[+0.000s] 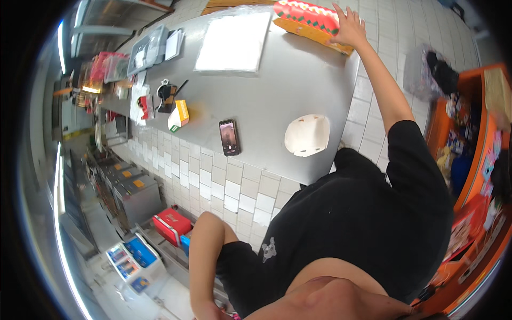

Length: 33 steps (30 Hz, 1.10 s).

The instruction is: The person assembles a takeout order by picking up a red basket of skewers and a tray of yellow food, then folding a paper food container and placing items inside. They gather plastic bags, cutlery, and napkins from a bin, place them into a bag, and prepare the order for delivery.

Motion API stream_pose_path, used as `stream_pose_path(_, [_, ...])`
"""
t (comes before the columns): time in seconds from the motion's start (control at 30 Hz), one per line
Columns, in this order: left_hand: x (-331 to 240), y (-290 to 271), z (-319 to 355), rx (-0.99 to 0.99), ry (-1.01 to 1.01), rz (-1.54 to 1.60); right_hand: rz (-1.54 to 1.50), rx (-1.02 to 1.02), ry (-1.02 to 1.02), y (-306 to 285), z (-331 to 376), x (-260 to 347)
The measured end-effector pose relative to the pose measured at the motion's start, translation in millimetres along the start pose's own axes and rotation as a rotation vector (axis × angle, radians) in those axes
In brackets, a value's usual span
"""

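My right arm reaches to the far right corner of the metal table (261, 101). There my right hand (350, 29), fingers spread, touches the end of a long box-like thing (309, 24), patterned red on top and orange-yellow on its side. Closer to me, by the table's right edge, sits an open white paper container (308, 135). A phone (229, 137) with a lit screen lies to its left, near the front edge. My left arm is bent, its elbow (208, 224) toward the table; only a bit of my left hand shows at the lower edge, fingers hidden.
White sheets in clear plastic (233, 42) lie at the table's back. Further left are a small yellow, white and green carton (179, 116), a red tape dispenser (144, 106) and a grey tray (148, 49). Orange shelving (477, 144) stands right; a red box (172, 226) sits lower left.
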<state>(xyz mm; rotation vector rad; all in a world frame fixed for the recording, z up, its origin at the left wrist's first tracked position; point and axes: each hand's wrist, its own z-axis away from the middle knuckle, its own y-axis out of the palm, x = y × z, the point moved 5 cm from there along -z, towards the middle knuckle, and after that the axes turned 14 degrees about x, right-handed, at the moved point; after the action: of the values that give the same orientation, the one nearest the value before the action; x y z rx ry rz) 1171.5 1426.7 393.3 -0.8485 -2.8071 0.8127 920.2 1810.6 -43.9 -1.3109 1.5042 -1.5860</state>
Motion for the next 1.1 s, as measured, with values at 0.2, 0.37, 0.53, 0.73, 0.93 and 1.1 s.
stream_pose_path(0.2, [31.4,1.7,160.5,-0.42,-0.425,0.175,-0.437,0.266,0.048,-1.6,-12.0,-0.2])
stream_pose_path(0.37, [113.0,51.7,344.6,-0.52,-1.434,0.248,-0.886,0.072,-0.347,-8.2,59.8,56.5])
stream_pose_path(0.53, [223.1,37.0,412.5,-0.614,-1.77,-0.378,-0.703,0.268,-0.44,1.2,109.3,126.8])
stream_pose_path(0.73, [286.1,-10.7,455.3,0.125,-2.05,-0.712,-0.598,0.26,-0.419,-10.4,117.5,128.5])
stream_pose_path(0.93, [283.8,-21.7,547.7,0.268,-2.137,-0.512,-0.747,0.273,-0.323,-22.9,135.5,104.4])
stream_pose_path(1.1, [235.3,6.3,576.0,-0.037,-1.764,-0.525,-1.019,0.285,-0.277,-23.2,160.8,86.2])
